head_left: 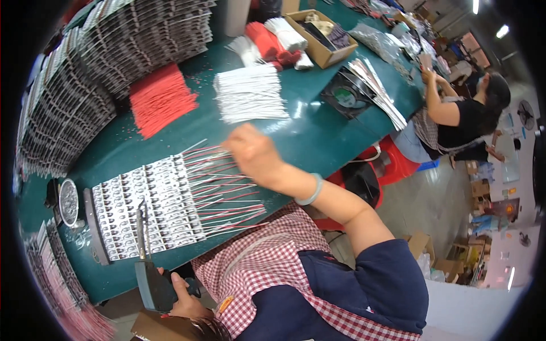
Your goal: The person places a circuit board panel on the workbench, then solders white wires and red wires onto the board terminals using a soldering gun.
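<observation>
My left hand is closed around the handle of a dark grey soldering gun. Its long tip reaches over a panel of small white circuit boards with dark parts in rows. Red and white wires stick out from the panel's right side in a comb. Over the far ends of these wires is my right hand, its fingers drawn together and slightly blurred. Whatever it may pinch is hidden. A grey bar lies along the panel's left edge.
Red wires and white wires lie in piles at the back. Wired panels stand stacked at the left. A round metal tin sits by the bar. A black fan and cardboard box stand farther right. A co-worker sits beyond.
</observation>
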`<control>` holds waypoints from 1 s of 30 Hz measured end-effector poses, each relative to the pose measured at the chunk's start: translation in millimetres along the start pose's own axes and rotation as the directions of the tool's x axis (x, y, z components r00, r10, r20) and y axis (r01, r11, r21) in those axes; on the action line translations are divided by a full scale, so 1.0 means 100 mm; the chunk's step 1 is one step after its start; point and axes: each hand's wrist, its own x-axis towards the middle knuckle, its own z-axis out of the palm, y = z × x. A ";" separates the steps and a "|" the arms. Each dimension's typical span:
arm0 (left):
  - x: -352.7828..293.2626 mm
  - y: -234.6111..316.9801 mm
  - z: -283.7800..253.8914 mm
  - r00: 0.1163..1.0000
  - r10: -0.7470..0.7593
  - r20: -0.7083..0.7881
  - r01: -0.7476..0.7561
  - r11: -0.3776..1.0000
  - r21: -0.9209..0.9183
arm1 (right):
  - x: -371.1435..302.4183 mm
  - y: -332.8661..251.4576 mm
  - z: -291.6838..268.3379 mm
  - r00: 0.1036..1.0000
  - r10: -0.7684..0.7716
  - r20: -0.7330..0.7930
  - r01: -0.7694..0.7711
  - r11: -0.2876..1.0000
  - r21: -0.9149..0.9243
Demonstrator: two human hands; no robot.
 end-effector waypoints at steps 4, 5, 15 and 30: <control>0.07 0.45 0.27 0.960 0.090 -0.265 -0.155 0.960 -0.235 | 0.07 0.43 -0.14 0.998 0.052 -0.023 -0.054 0.993 -0.106; 0.10 0.45 0.26 0.959 0.131 -0.253 -0.180 0.967 -0.183 | 0.12 0.48 -0.12 0.998 0.054 -0.034 -0.057 0.992 -0.114; 1.06 -0.01 0.92 0.852 0.129 -0.507 -0.430 0.724 -0.539 | 1.05 0.35 1.47 0.933 -0.344 0.103 0.359 0.889 -0.283; 1.46 0.27 1.04 0.914 0.207 -0.350 -0.400 0.610 -0.684 | 1.23 0.47 1.98 0.938 -0.345 0.031 0.332 0.871 -0.361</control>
